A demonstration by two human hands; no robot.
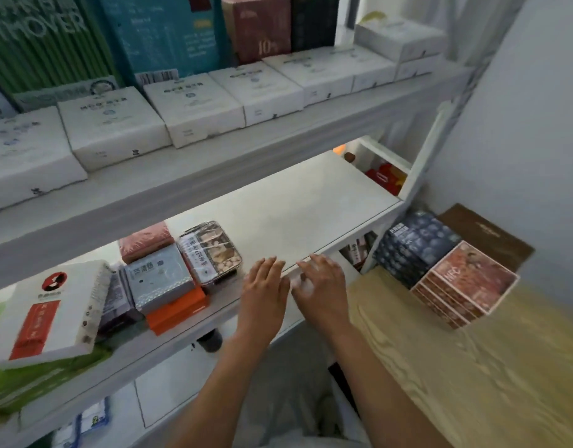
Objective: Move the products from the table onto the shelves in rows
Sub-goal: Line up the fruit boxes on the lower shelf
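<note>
Two bare hands reach toward the front edge of a white middle shelf (304,202) at the centre of the frame. The left hand (265,286) has its fingers spread and flat, palm down, resting over the shelf lip. The right hand (320,286) sits just beside it, fingers also spread; it is blurred, and something pale shows beneath the fingers, too unclear to name. Neither hand visibly holds a product.

On the left part of that shelf lie several products close together: a clear plastic tray of pale snacks (211,253), a silver-grey flat box (160,276) lying on an orange flat box (178,310), a pink wrapped packet (146,239) behind them, and a large white flat box with a red label (49,313) tilted at the far left. The right half of the shelf is bare.

The white upper shelf (246,150), across the top of the frame, carries a row of white square boxes (194,106), with tall green, teal and maroon packages standing behind them.

At the lower right is a light wooden tabletop (456,367). On its far end, near the shelf post, sit a stack of dark navy patterned boxes (417,244) and, touching it, a stack of reddish printed boxes (466,282).
</note>
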